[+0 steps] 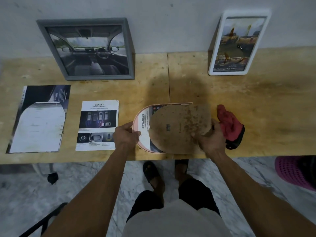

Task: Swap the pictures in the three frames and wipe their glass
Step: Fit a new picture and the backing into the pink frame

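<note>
A pink arch-shaped frame [138, 117] lies face down at the table's front middle with a printed "ADVANCED" picture [145, 132] in it. My left hand [125, 135] grips the frame's rounded left rim. My right hand [211, 138] holds the brown backing board [177, 127] by its right edge, over the picture. A grey frame [128, 48] with a car-interior picture leans on the wall at back left. A white frame [256, 13] leans at back right. A red cloth [229, 124] lies just right of my right hand.
Two loose prints lie on the wooden table [256, 100]: a "SAFETY" sheet [98, 125] and a dark one [39, 118] further left. A pink basket [294, 171] stands on the floor at right. My feet are below the table edge.
</note>
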Available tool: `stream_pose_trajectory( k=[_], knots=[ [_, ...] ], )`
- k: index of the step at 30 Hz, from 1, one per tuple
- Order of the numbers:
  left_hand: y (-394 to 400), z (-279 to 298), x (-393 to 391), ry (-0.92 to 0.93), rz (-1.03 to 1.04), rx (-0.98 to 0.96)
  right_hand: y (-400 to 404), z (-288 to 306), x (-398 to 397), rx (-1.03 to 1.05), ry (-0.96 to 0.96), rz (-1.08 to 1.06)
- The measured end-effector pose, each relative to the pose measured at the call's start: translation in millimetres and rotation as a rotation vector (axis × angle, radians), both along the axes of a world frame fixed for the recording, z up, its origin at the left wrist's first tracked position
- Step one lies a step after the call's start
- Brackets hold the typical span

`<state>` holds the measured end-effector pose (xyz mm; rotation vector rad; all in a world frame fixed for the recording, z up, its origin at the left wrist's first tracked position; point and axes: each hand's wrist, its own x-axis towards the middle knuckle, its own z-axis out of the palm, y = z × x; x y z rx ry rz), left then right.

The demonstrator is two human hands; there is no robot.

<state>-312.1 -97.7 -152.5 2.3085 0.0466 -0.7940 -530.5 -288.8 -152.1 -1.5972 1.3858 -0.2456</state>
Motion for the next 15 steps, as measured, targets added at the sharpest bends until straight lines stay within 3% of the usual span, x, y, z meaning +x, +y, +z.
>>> stream_pose_trajectory(
  k=[15],
  knots=[
    [2, -6, 2, -0.042, -0.008, -0.005, 16, -1, 32, -0.023, 0.251, 0.111]
  ],
)
